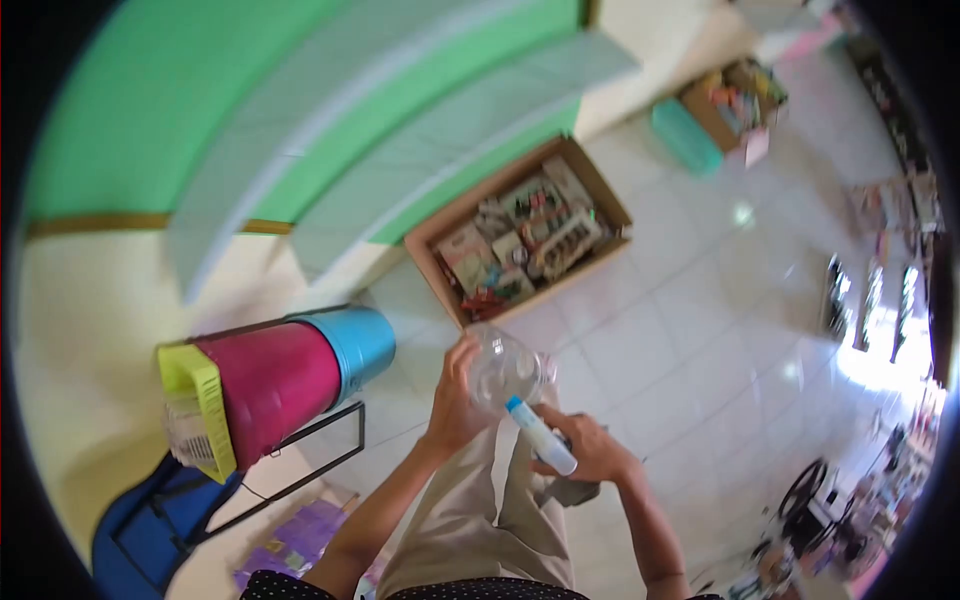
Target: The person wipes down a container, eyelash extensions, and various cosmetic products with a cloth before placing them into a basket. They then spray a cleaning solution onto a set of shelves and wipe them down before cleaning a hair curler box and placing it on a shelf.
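Observation:
A clear, rounded container [497, 368] is in my left hand [458, 402], whose fingers wrap round its left side. Close beside it, my right hand [590, 447] is closed round a tube-like bottle [541, 436] with a blue end and a whitish end. The bottle is tilted, its blue end near the lower edge of the clear container. Something grey, perhaps a cloth [568, 491], shows beneath my right hand. Both hands are in front of my beige trousers.
An open cardboard box [453, 283] of packaged goods lies on the tiled floor ahead. Stacked magenta and blue bins [275, 385] stand left, near a blue chair [150, 530]. Grey shelves [460, 120] line the green wall. Another box [708, 113] is at the upper right.

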`<state>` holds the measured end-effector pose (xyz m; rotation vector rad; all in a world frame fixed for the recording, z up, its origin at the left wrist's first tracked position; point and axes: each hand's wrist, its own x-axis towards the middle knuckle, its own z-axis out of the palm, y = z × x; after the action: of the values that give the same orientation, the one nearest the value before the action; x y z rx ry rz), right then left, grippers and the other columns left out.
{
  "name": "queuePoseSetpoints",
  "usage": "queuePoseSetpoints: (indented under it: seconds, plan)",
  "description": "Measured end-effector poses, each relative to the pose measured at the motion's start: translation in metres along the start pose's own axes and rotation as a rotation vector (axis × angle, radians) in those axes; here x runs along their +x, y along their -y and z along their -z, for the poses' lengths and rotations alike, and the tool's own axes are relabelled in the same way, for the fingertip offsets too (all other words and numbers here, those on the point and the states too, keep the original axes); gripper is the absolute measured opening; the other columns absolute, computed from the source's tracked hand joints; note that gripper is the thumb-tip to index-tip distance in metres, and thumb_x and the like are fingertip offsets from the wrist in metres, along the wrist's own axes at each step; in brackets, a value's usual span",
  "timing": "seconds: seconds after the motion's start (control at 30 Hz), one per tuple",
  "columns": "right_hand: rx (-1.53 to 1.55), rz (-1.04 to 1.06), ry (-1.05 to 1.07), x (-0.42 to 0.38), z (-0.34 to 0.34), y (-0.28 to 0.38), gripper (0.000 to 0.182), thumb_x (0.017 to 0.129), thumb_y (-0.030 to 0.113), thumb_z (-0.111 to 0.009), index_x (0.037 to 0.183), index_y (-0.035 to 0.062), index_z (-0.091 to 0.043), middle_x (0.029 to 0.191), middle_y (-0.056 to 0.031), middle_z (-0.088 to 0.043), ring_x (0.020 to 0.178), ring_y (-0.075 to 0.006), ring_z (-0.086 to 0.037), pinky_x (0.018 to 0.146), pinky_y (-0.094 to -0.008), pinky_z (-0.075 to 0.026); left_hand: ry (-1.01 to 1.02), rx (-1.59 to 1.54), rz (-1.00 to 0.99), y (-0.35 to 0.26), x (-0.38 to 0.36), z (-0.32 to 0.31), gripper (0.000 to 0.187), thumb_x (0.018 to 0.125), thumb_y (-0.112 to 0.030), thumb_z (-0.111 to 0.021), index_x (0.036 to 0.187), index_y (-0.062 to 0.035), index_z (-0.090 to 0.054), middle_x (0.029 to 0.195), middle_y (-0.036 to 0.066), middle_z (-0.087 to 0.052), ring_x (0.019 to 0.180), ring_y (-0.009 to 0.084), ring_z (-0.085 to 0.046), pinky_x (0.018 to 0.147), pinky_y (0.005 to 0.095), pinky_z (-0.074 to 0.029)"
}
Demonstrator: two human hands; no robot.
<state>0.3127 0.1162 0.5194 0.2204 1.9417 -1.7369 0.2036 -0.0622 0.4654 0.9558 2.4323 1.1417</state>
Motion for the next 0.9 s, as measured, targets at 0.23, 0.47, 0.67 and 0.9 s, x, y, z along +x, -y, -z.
queuePoseSetpoints:
  seconds: [0.23,0.47,0.67,0.9]
  plan:
    - [-0.234,0.173,0.133,-0.043,-0.010,0.108,0.060,0.066,0.027,-0.067,0.116,0.0040,-0.044,0.085,-0.0177,-0.060,0.076,-0.0308,-0.059,0.072,-0.0354,-0.044,-0.288,0.025,0.001,-0.087,-0.045,0.075,0.083,0.048,-0.019,-0.081,0.115,-0.0024,-0.035,0.122,0.019,-0.035,0.115,0.0362,-0.036,0.094,0.0423,-0.034]
    - [-0.485,0.196,0.308,-0.016,-0.036,0.174,0.068,0.066,0.029,-0.067,0.121,0.0009,-0.041,0.103,-0.0190,-0.056,0.090,-0.0289,-0.055,0.082,-0.0351,-0.041,-0.528,0.088,0.097,-0.113,-0.079,0.126,0.084,0.046,-0.015,-0.080,0.116,-0.0028,-0.036,0.122,0.020,-0.036,0.115,0.0379,-0.036,0.095,0.0419,-0.033]
    - [-0.452,0.496,0.334,0.011,-0.065,0.226,0.063,0.066,0.028,-0.069,0.117,0.0041,-0.042,0.088,-0.0192,-0.059,0.082,-0.0277,-0.059,0.075,-0.0356,-0.044,-0.794,-0.005,0.164,-0.099,-0.107,0.168,0.090,0.045,-0.016,-0.081,0.119,-0.0019,-0.031,0.120,0.020,-0.036,0.114,0.0355,-0.036,0.095,0.0400,-0.032]
    - [-0.106,0.461,0.106,0.061,-0.084,0.311,0.043,0.068,0.017,-0.070,0.105,0.0068,-0.050,0.079,-0.0043,-0.058,0.069,-0.0138,-0.055,0.065,-0.0277,-0.045,-1.053,-0.068,0.239,-0.044,-0.139,0.218,0.089,0.047,-0.012,-0.079,0.120,-0.0019,-0.030,0.118,0.020,-0.037,0.111,0.0353,-0.037,0.092,0.0394,-0.034]
